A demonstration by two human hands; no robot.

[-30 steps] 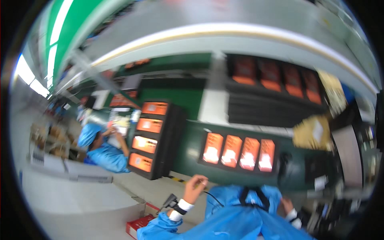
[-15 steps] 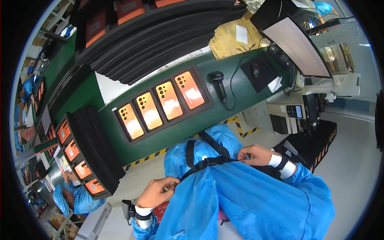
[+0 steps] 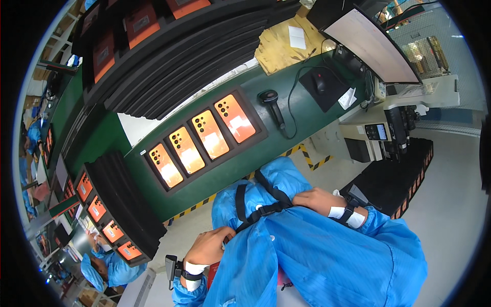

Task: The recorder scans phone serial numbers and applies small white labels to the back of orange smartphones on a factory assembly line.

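A black strap (image 3: 248, 223) with a plastic buckle (image 3: 267, 209) runs across the front of my blue smock (image 3: 307, 245). On its left part, my left hand (image 3: 207, 246) is closed, thumb and fingers pinched at the strap where it meets the cloth. My right hand (image 3: 316, 200) has its curled fingers at the strap's other side, right of the buckle; its fingertips are partly hidden. Beyond my knees, a dark tray (image 3: 260, 130) lies on the green table (image 3: 302, 120), holding several orange phones (image 3: 210, 135) with their camera backs up.
A barcode scanner (image 3: 272, 106), a mouse (image 3: 319, 84) and a monitor (image 3: 371, 43) stand right of the tray. Stacked black trays (image 3: 179, 77) rise behind; another stack (image 3: 130, 199) is at left. A person in blue (image 3: 120, 271) works lower left. More trays (image 3: 386, 176) are at right.
My right hand has shifted slightly left, nearer the buckle, and my left hand slightly right. The view has turned a little, so the table things sit further left.
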